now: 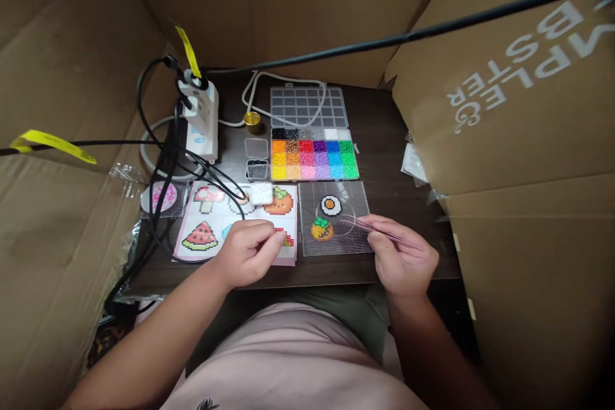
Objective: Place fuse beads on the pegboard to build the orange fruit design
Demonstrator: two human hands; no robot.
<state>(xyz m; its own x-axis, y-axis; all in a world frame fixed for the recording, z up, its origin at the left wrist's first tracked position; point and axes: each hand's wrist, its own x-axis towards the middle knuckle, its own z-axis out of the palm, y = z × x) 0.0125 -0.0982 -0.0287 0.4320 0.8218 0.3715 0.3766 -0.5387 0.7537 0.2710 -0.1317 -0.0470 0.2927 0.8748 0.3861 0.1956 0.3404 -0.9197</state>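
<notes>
My right hand (403, 259) is closed around a pair of thin pinkish tweezers (391, 234). Their tips point left over the clear pegboard (353, 245). On that board sit a bead fried egg (331, 205) and, below it, an orange bead persimmon (321, 229) with green leaves on top. My left hand (252, 250) is curled into a fist above the lower right of the pattern sheet (216, 210), covering some of its pictures. Nothing shows in its fingers. A small box of white beads (261, 193) lies on the sheet's upper edge.
Behind the pegboard stands a sorted bead box (314, 154), its clear lid (309, 107) folded back. Small cases with black beads (256, 170) and a gold cup (252, 121) are beside it. At left, black cables (166, 160) run from a power strip (204, 122). Cardboard walls (307, 13) surround the table.
</notes>
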